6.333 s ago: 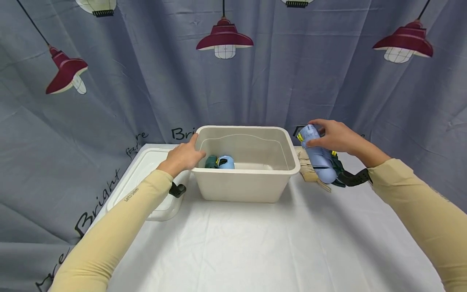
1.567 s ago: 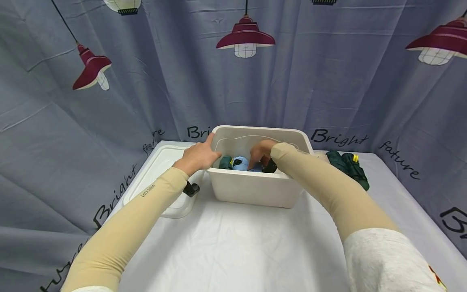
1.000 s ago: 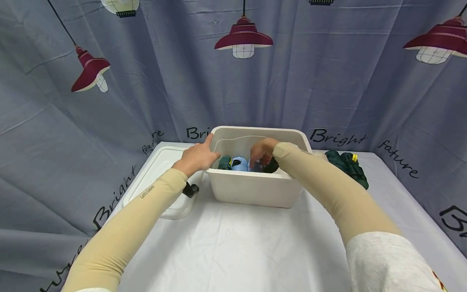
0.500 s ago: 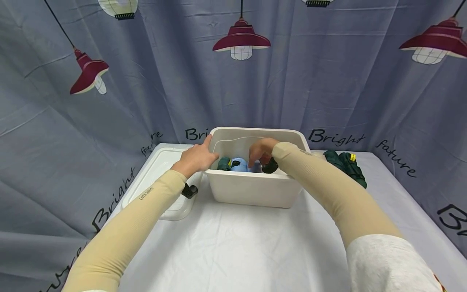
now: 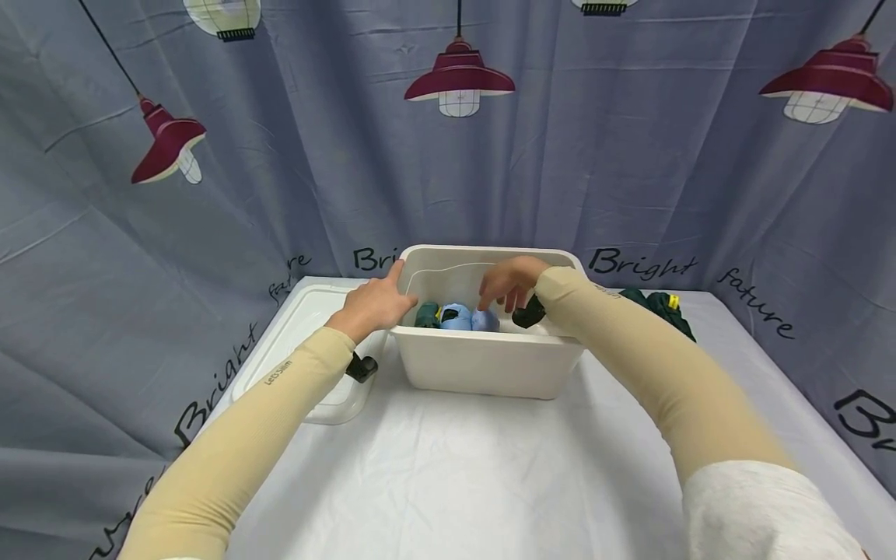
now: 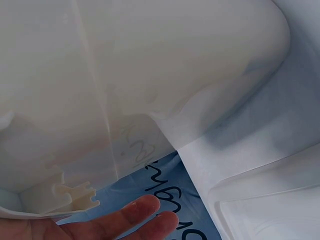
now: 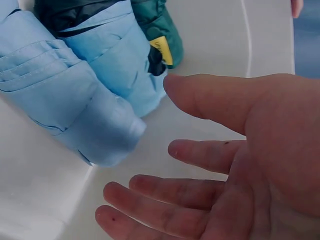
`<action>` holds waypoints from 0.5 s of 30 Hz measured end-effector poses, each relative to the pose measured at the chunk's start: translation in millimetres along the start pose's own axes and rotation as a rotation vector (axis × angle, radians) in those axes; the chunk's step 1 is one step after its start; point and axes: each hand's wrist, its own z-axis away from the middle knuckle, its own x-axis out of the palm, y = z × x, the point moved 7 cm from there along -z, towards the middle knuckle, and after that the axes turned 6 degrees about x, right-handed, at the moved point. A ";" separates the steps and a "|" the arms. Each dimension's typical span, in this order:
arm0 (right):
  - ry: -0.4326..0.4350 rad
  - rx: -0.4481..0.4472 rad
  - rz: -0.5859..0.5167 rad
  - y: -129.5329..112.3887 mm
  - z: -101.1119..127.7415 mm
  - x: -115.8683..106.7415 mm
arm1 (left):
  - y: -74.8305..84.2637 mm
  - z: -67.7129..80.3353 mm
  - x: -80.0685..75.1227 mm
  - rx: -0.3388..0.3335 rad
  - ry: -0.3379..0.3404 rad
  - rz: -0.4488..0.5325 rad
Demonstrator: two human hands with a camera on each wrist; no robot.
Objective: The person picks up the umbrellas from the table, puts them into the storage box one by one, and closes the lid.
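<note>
Your left hand [image 5: 374, 305] is resting on the left rim of the bin [image 5: 490, 365], fingers straight. Your right hand [image 5: 509, 281] is hovering over the bin with fingers loose, holding nothing; the blue rolls [image 5: 467, 318] are lying just below its fingertips

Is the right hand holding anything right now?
No, the right hand is open and empty, its fingers spread just clear of the blue roll.
</note>
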 end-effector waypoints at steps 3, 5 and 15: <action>0.036 -0.019 -0.017 -0.3 9.1 -3.6 | 0.6 0.3 -0.4 0.002 0.000 0.004; 0.060 -0.037 -0.013 -1.2 15.7 -5.7 | 1.0 0.9 -1.0 0.004 0.001 0.003; 0.123 -0.079 -0.018 4.6 40.8 -15.2 | 3.7 3.2 -1.5 0.006 -0.006 -0.002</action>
